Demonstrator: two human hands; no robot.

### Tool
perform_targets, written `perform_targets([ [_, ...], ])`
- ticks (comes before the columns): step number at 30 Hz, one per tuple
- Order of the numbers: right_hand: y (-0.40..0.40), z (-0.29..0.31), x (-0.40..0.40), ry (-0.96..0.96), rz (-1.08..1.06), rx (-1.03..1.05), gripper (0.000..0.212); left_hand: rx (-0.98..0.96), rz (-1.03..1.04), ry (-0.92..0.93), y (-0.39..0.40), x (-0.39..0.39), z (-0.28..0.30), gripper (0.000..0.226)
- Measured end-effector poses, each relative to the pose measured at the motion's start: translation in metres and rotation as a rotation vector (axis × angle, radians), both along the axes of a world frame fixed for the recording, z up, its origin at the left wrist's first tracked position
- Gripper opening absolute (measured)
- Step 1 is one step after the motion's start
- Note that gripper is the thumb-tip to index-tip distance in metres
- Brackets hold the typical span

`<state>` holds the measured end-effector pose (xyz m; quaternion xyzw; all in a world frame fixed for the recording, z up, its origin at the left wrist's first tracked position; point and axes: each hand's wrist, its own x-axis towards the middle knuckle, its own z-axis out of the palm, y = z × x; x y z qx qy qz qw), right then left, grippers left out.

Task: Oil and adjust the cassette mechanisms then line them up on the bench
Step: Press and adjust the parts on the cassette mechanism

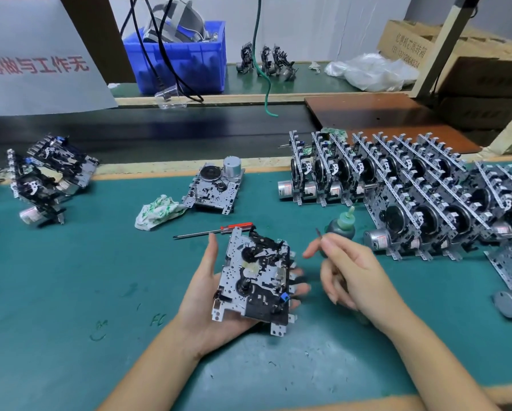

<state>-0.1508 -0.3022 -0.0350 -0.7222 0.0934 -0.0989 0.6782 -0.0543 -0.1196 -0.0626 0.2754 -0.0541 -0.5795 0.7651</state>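
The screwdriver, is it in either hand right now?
No, the screwdriver lies on the mat beyond the left hand.

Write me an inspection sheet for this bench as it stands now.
Surface: green mat with scribbled marks and small debris.
Job's things: one cassette mechanism in hand; finished rows standing on edge at right; loose pile at left; one lying flat; oil bottle.
Clutter: crumpled rag; red-handled screwdriver.
Grippers: left hand cradles the mechanism; right hand pinches a thin tool.
Cables: black leads and green wire hang behind.
Surroundings: blue bin, plastic bag, cardboard boxes, printed sign.
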Motion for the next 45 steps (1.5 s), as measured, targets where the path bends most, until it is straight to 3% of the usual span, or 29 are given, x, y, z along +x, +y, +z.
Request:
perform_targets([
  [4, -0.007, -0.009, -0.016, 0.06, -0.232, -0.747, 0.02, 0.006, 0.044, 0.004, 0.0, 0.001, 0.003, 0.086],
  [6, -0.004, -0.01, -0.02, 0.002, -0.426, -0.882, 0.008, 0.016, 0.052, -0.006, 0.0, 0.002, 0.004, 0.075],
  [7, -0.003, -0.009, -0.021, -0.024, -0.523, -0.827, 0.005, 0.02, 0.052, 0.002, -0.001, 0.002, 0.004, 0.072],
  [9, -0.009, -0.008, -0.017, -0.019, -0.651, -0.653, 0.022, 0.015, 0.058, 0.041, -0.001, 0.001, 0.003, 0.069],
  [12, -0.02, -0.009, -0.004, 0.201, -0.555, -0.633, 0.048, 0.007, 0.055, 0.08, -0.002, -0.001, 0.001, 0.068],
  [14, -0.018, -0.014, 0.003, 0.269, -0.474, -0.668, 0.044, 0.011, 0.032, 0.082, -0.002, -0.001, 0.0, 0.068],
  [21, -0.004, -0.017, -0.001, -0.031, -0.371, -0.361, 0.016, 0.001, 0.014, 0.084, -0.002, -0.001, 0.002, 0.067],
  [26, -0.001, -0.011, -0.004, -0.171, -0.402, -0.142, 0.025, 0.043, 0.035, 0.1, -0.004, -0.001, 0.0, 0.069],
  [28, -0.002, -0.007, -0.005, -0.189, -0.373, 0.06, 0.028, 0.049, 0.041, 0.1, -0.003, 0.0, -0.001, 0.069],
  [32, -0.005, 0.0, -0.004, -0.141, -0.34, 0.74, 0.03, 0.045, 0.052, 0.096, -0.004, 0.0, -0.001, 0.068],
  [34, -0.005, 0.002, -0.002, -0.08, -0.39, 0.856, 0.04, 0.046, 0.051, 0.096, -0.005, 0.0, -0.001, 0.069],
  [45, 0.009, -0.005, 0.001, -0.137, -0.515, 0.492, 0.033, 0.058, 0.045, 0.091, -0.004, 0.0, 0.001, 0.069],
])
